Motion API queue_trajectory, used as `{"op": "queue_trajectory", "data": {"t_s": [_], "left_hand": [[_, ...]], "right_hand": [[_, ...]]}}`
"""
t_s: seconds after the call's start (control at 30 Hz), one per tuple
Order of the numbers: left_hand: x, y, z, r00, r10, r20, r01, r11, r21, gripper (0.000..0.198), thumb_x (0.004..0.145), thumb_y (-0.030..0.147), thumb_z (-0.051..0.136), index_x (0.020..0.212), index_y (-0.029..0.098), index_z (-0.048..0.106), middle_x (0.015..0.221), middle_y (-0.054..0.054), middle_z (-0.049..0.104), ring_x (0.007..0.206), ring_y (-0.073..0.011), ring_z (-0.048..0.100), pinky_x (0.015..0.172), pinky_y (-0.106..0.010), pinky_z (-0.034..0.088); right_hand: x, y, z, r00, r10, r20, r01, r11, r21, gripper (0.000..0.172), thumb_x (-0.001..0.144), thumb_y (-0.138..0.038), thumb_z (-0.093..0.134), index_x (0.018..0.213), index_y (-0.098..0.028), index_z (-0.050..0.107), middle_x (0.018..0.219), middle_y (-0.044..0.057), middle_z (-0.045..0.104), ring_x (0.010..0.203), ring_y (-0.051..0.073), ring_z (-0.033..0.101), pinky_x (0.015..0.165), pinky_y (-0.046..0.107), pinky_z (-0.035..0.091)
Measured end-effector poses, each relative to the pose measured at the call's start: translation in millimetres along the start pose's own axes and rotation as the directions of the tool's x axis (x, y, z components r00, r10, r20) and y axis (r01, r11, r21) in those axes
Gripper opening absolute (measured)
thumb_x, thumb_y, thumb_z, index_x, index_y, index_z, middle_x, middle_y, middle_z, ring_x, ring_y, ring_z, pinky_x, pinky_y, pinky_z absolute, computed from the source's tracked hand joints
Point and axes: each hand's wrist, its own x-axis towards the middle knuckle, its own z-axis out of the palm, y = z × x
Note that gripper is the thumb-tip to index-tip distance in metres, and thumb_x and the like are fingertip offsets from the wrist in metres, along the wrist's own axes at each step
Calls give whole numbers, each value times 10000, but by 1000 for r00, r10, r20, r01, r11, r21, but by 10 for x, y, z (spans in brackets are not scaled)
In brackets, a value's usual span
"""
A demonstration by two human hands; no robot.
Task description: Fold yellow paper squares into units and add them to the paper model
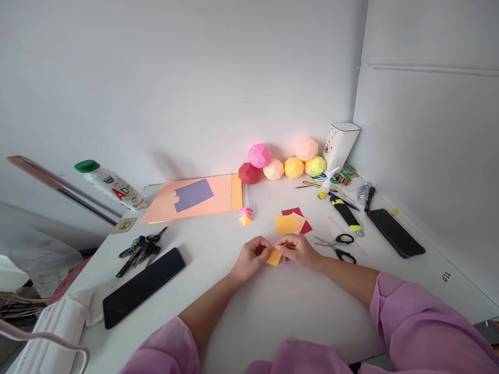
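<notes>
Between my two hands is a small piece of orange-yellow paper [274,257], pinched along its upper edge. My left hand [254,255] is closed on its left side, thumb and forefinger together. On the other side my right hand [298,251] grips it the same way. Just beyond the hands lie overlapping paper pieces in yellow, peach and red [287,224]. A small pink and yellow folded paper shape [246,216] stands to their left. Black-handled scissors [338,246] rest to the right of my right hand, blades partly apart.
Faceted paper balls [294,167] line the wall. Peach sheets [163,204] carry a purple paper [195,195]. At left are a bottle [113,184], keys [142,249] and a black phone [144,287]. At right are glue [324,189], a utility knife [346,214] and a dark phone [395,233].
</notes>
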Motion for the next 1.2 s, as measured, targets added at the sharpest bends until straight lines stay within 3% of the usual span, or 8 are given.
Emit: {"op": "queue_trajectory", "data": {"t_s": [0.37,0.53,0.8,1.03,1.2], "left_hand": [[-1,31,18,999,25,21,-26,999,25,134,740,287,571,712,163,526,675,6,504,609,-104,445,566,-225,368],[-10,44,-16,999,-31,18,31,999,-15,156,753,301,567,716,161,509,637,29,452,564,-84,400,532,-209,334],[1,-3,-10,998,-17,57,15,1000,24,197,781,348,559,727,161,530,652,22,492,584,-92,426,558,-217,344],[0,43,-17,995,-93,20,93,995,-46,244,743,384,593,698,163,502,608,43,440,529,-78,384,507,-203,297],[7,67,-25,988,-138,-65,126,979,-163,279,729,419,614,724,165,499,652,36,472,557,-81,423,528,-204,326]], "right_hand": [[-2,10,-1,999,-35,39,37,998,-48,171,800,-323,561,746,-165,596,611,-16,544,507,102,532,487,222,424],[-5,11,-15,1000,-22,10,22,999,32,148,791,-300,569,729,-168,545,603,-32,519,510,100,549,514,225,448],[11,18,10,999,-29,41,27,998,53,109,773,-267,578,759,-159,574,696,-6,555,557,106,563,532,238,478],[10,49,-25,997,31,-77,-20,990,142,104,760,-224,551,706,-176,476,580,-42,525,457,91,530,433,202,369],[40,11,-47,989,56,-134,-21,969,246,157,825,-316,487,751,-189,433,708,-15,584,461,83,526,432,210,365]]}}
